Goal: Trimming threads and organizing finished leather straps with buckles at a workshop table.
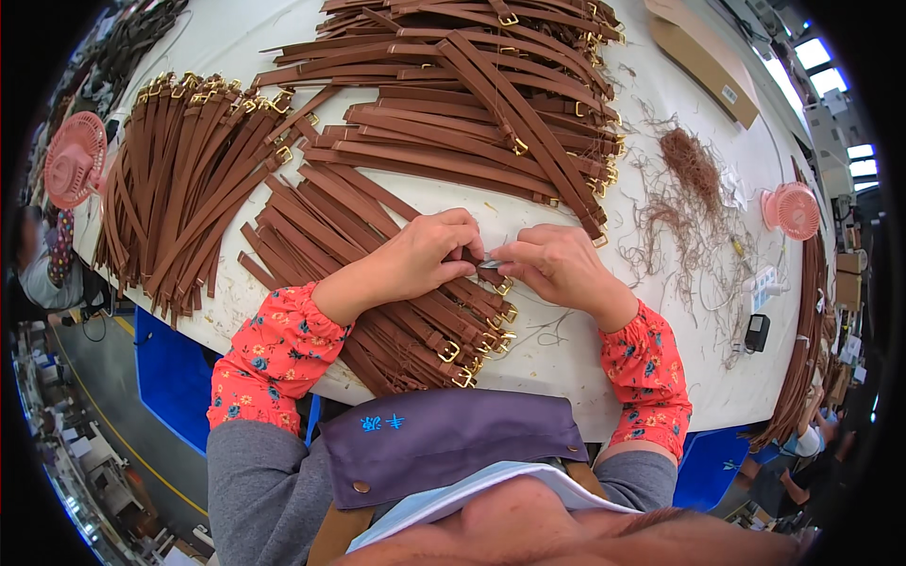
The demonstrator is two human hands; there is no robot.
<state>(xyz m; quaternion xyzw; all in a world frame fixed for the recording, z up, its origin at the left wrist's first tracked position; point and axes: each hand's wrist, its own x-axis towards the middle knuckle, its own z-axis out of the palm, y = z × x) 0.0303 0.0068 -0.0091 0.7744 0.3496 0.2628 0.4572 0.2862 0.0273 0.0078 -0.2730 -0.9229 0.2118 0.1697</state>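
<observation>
Brown strap [486, 264] pinched between left hand [429, 255], right hand [557, 264], knuckles up

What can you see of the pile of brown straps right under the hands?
The pile of brown straps is a loose stack of flat, leather-looking bands, each ending in a small gold-coloured buckle at the near-right end. They lie roughly parallel, slanting from upper left to lower right on the white table, near its front edge. The left hand and its floral sleeve rest on the stack. The right hand meets it at the fingertips, pinching a small thin item over the pile's right edge; I cannot tell what it is.
</observation>
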